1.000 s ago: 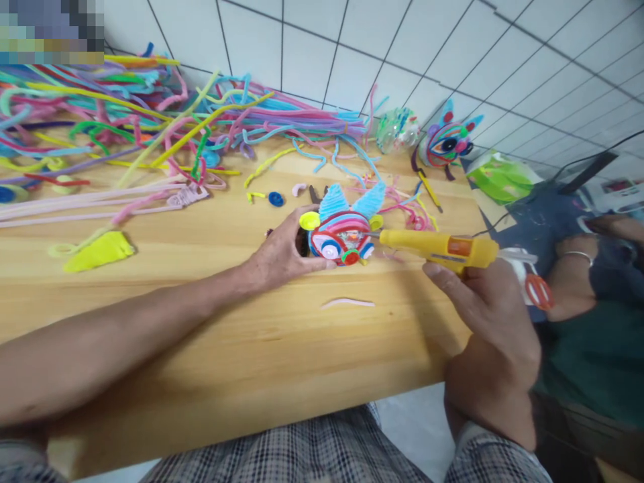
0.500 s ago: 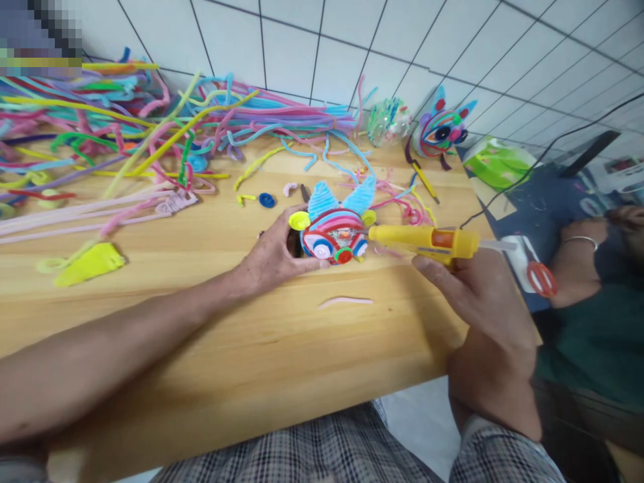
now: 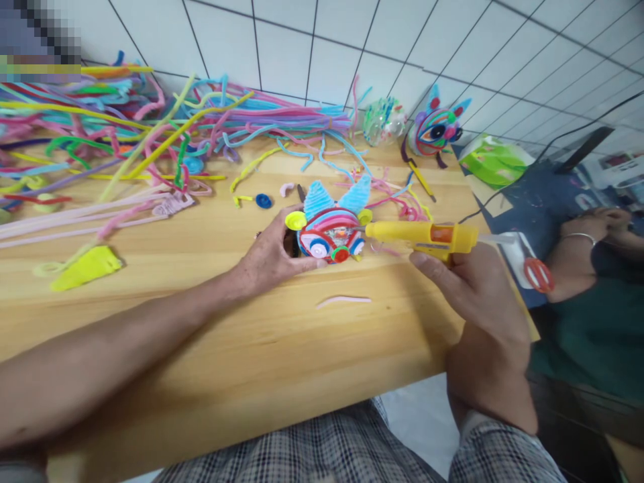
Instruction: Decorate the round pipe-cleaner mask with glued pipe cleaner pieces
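Note:
My left hand (image 3: 272, 258) grips the left side of a pipe-cleaner animal head (image 3: 336, 218), its thumb along the lower edge. The head has blue pointed ears, yellow discs at the sides, blue-and-white eyes and a red nose ringed in green. In my right hand (image 3: 467, 282) is a yellow hot glue gun (image 3: 417, 235), a clear glue stick jutting from its back. The gun's nozzle meets the right side of the head, close to the eye; I cannot tell whether it touches. A short pink strip (image 3: 345, 299) lies on the wooden table (image 3: 282, 362) in front.
Many coloured pipe cleaners (image 3: 282, 117) are heaped along the tiled wall. A finished-looking animal head (image 3: 435, 131) and a clear ball (image 3: 382, 122) stand at the back right. Red-handled scissors (image 3: 538, 274) lie right, near another person's arm (image 3: 578, 251). A black cable (image 3: 543, 149) runs behind the glue gun.
The whole view has shifted slightly, so things sit a little further left. Both hands keep their hold, and the glue gun stays at the right side of the animal head.

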Tool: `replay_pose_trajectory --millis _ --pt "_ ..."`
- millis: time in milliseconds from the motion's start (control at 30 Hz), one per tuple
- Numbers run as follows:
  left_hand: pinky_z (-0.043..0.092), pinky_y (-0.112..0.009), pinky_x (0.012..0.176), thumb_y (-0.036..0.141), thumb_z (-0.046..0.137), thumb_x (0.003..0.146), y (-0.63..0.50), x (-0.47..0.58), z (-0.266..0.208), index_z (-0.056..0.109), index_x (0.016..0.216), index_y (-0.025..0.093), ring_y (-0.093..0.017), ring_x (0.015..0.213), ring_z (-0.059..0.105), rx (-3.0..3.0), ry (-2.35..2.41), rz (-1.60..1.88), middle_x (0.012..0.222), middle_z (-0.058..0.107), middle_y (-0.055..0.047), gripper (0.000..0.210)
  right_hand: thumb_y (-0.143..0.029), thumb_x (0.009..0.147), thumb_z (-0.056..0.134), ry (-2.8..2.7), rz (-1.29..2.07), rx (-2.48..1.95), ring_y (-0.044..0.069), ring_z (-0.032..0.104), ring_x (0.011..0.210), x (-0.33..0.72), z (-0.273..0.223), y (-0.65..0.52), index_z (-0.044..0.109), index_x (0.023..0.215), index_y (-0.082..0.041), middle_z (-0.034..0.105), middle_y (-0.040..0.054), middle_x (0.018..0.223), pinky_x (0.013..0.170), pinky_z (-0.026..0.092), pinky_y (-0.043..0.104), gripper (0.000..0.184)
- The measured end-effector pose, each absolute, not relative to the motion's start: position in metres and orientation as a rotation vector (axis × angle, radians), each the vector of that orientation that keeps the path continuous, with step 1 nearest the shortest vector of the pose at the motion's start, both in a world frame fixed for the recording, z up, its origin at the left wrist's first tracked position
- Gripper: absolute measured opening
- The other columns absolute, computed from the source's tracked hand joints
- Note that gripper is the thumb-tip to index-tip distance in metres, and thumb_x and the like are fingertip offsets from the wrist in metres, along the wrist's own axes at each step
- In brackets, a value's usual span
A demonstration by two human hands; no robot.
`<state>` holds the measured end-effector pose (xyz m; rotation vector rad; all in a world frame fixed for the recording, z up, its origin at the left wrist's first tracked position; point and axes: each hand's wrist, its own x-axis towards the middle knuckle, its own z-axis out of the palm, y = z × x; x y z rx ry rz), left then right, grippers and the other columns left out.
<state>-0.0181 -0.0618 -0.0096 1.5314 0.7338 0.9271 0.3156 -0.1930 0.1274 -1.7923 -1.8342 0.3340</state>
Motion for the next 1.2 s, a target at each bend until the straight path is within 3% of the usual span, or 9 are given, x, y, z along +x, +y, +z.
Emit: replay_pose_trajectory --millis 200,367,500,600,700,767,900,1000,1200 --pt "0.072 -0.062 0.127 0.069 0.118 0.080 -0.060 -0.018 -0.007 0.066 0.143 0.027 -0.040 0.141 0.084 1.560 0.728 0.939 0.149 0.083 -0.014 0.092 -0.079 0.107 0.087 -1.618 0.394 -1.742 0.025 0.072 0.078 0.324 0.138 -0.179 0.085 0.097 -0.028 0.084 0.0066 0.089 0.073 0.057 0.042 0.052" --pt "0.078 -0.058 0.115 0.064 0.119 0.077 -0.060 -0.018 0.000 0.064 0.149 0.027 -0.038 0.129 0.089 1.532 0.746 0.892 0.143 0.087 -0.013 0.098 -0.077 0.099 0.094 -1.447 0.446 -1.672 0.021 0.060 0.065 0.360 0.147 -0.179 0.076 0.080 -0.029 0.080 0.0084 0.078 0.065 0.048 0.041 0.055" --pt "0.078 -0.061 0.119 0.059 0.117 0.080 -0.061 -0.017 0.006 0.064 0.154 0.029 -0.039 0.133 0.090 1.527 0.757 0.867 0.147 0.088 -0.013 0.096 -0.062 0.105 0.090 -1.371 0.300 -1.691 0.020 0.063 0.069 0.415 0.141 -0.189 0.078 0.080 -0.027 0.084 0.0112 0.084 0.068 0.050 0.040 0.045" --pt "0.078 -0.065 0.120 0.057 0.118 0.077 -0.060 -0.017 0.008 0.066 0.152 0.028 -0.041 0.134 0.090 1.509 0.747 0.858 0.147 0.089 -0.013 0.095 -0.062 0.108 0.087 -1.333 0.188 -1.874 0.019 0.070 0.077 0.460 0.126 -0.189 0.071 0.069 -0.029 0.087 0.0117 0.087 0.070 0.053 0.035 0.053" --pt "0.077 -0.068 0.122 0.057 0.120 0.075 -0.060 -0.017 0.008 0.066 0.152 0.028 -0.043 0.135 0.090 1.499 0.750 0.884 0.149 0.089 -0.014 0.098 -0.067 0.104 0.090 -1.298 0.150 -1.950 0.017 0.063 0.066 0.487 0.108 -0.182 0.069 0.065 -0.031 0.074 0.0053 0.064 0.062 0.045 0.034 0.058" --pt "0.078 -0.067 0.121 0.059 0.119 0.077 -0.060 -0.017 0.008 0.067 0.153 0.028 -0.043 0.135 0.090 1.518 0.745 0.884 0.149 0.089 -0.013 0.097 -0.067 0.103 0.092 -1.303 0.165 -1.949 0.017 0.059 0.062 0.489 0.099 -0.181 0.070 0.065 -0.032 0.068 0.0028 0.057 0.059 0.042 0.035 0.056" --pt "0.078 -0.064 0.121 0.061 0.117 0.081 -0.061 -0.018 0.006 0.066 0.156 0.028 -0.040 0.134 0.090 1.561 0.735 0.880 0.147 0.089 -0.014 0.096 -0.066 0.111 0.084 -1.359 0.241 -1.869 0.018 0.062 0.068 0.457 0.097 -0.190 0.070 0.071 -0.032 0.076 0.0054 0.069 0.063 0.046 0.036 0.054" --pt "0.078 -0.061 0.121 0.061 0.118 0.080 -0.060 -0.018 0.002 0.065 0.154 0.028 -0.038 0.132 0.091 1.553 0.711 0.916 0.147 0.088 -0.014 0.098 -0.069 0.110 0.086 -1.409 0.320 -1.786 0.020 0.062 0.067 0.409 0.108 -0.201 0.078 0.087 -0.030 0.077 0.0058 0.076 0.062 0.046 0.038 0.046" --pt "0.077 -0.057 0.118 0.064 0.119 0.079 -0.060 -0.018 -0.004 0.067 0.155 0.028 -0.037 0.130 0.089 1.533 0.728 0.921 0.144 0.088 -0.013 0.099 -0.076 0.113 0.081 -1.789 0.402 -1.702 0.028 0.077 0.085 0.329 0.127 -0.198 0.084 0.101 -0.027 0.086 0.0080 0.096 0.079 0.061 0.042 0.051"
